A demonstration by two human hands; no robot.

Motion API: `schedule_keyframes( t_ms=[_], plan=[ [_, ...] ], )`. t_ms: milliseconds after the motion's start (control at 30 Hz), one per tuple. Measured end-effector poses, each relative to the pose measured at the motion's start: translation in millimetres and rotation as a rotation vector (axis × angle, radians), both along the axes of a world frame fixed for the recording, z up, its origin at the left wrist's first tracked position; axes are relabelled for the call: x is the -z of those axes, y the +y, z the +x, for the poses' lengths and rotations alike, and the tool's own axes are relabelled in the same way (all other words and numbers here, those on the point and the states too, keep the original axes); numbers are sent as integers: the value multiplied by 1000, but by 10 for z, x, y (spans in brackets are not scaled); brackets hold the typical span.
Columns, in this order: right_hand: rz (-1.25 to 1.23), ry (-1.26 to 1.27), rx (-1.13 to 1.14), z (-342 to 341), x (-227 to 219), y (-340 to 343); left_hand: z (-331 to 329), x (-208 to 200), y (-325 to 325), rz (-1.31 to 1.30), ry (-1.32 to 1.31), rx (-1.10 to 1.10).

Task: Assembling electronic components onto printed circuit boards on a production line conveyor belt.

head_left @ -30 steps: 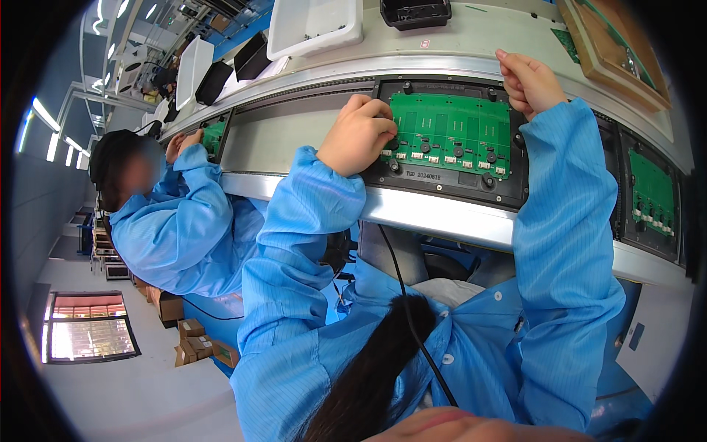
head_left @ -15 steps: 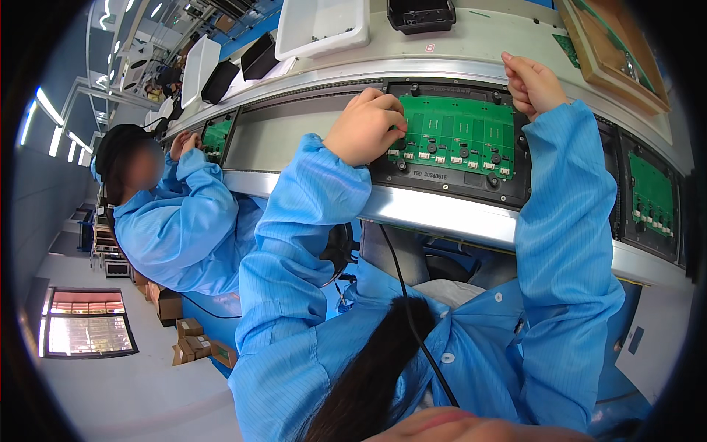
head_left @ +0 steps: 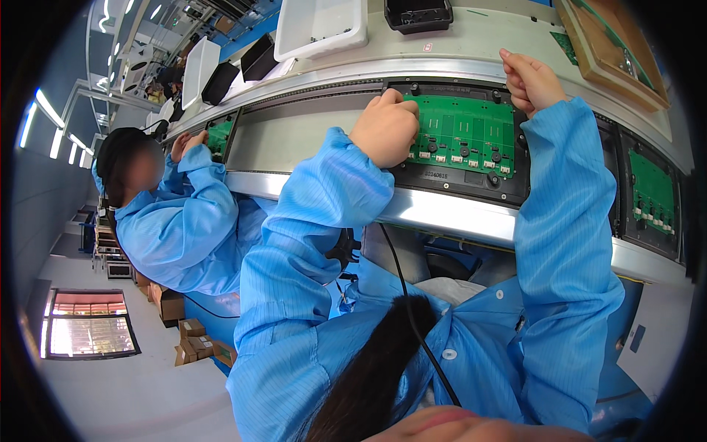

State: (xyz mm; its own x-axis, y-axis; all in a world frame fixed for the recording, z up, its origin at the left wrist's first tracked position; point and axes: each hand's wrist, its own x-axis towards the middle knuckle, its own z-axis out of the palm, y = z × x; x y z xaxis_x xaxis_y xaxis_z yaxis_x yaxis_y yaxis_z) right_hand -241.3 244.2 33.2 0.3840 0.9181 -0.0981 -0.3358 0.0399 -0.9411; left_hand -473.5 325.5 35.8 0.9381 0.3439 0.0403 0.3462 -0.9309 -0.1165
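A green circuit board with white connectors and round black parts along its near edge lies in a black carrier frame in front of me. My left hand is over the board's left end, fingers curled down and pressed together; their tips are hidden, so whatever they grip cannot be made out. Beyond the frame's far right corner, my right hand is raised with thumb and forefinger pinched and the other fingers folded. Anything in that pinch is too small to name.
A metal-edged conveyor track carries the frame, with another green board at right. Beyond it stand a white bin with small dark parts, a black tray and a wooden box. A co-worker sits at left, hands at another board.
My left hand has shifted a little to the right over the board, covering more of its left end. The right hand stays almost in place.
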Motion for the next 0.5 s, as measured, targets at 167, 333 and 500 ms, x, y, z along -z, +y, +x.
schedule_keyframes(
  t_ms=[167,333,500],
  plan=[
    [46,36,11,102,-43,-38,-15,-59,46,-117,-6,-56],
    [87,69,15,171,-65,-63,37,-42,62,-186,-119,5],
    [77,71,-3,154,-50,-45,130,34,32,-140,-169,127]
  ],
)
